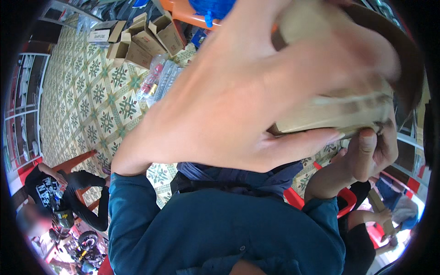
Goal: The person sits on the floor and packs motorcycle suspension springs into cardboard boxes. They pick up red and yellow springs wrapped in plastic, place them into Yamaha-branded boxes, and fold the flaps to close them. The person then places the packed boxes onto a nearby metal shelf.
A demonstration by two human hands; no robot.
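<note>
Your left hand [256,96] and right hand [378,149] clamped on one tan package [332,114], long axis roughly 9-to-3 o'clock; at least two open cartons [170,37] toward 11.

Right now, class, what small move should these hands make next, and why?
Perhaps draw the curved brown strip toward the tan package: it bows out beyond the left hand, while the right hand is at the package's lower right corner.
</note>
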